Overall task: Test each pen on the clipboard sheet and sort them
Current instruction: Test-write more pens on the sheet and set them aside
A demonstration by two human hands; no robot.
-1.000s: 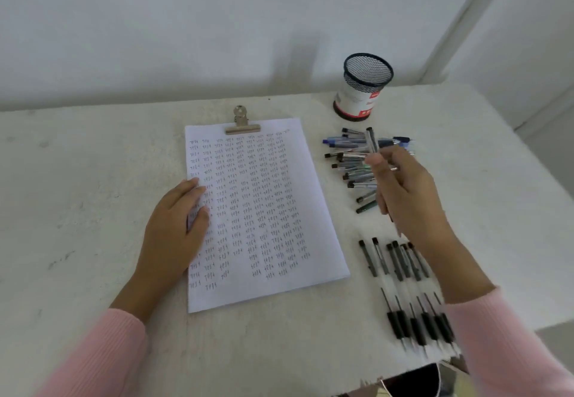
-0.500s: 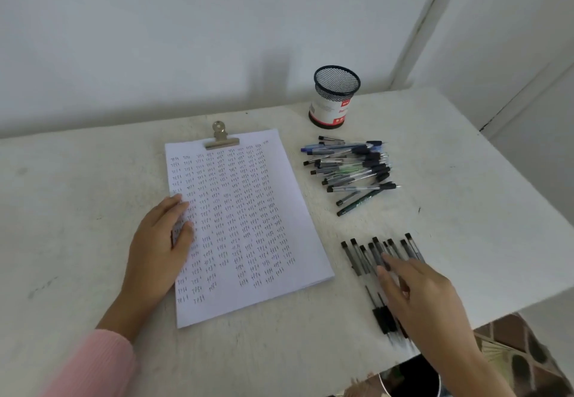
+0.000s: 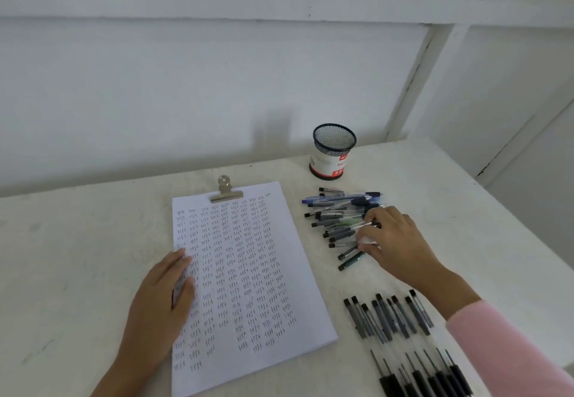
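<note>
A white sheet [image 3: 248, 272] covered in small handwritten marks is held by a metal clip [image 3: 225, 193] in the middle of the table. My left hand [image 3: 155, 309] rests flat on the sheet's left edge, fingers straight. To the right of the sheet lies a loose pile of pens [image 3: 332, 213]. My right hand [image 3: 394, 241] is on the pile's right side, its fingers curled round a clear pen [image 3: 357, 226] there. Nearer to me, several black-capped pens [image 3: 388, 319] lie side by side in a row.
A black mesh pen cup [image 3: 334, 151] with a white and red label stands behind the pile, near the wall. The table's right edge [image 3: 528, 241] runs close to the pens. My pink sleeve [image 3: 503, 350] covers part of the near row.
My right hand, which held a pen above the pile a second ago, went down to the near row and has now returned to the pile. The left hand stayed on the sheet.
</note>
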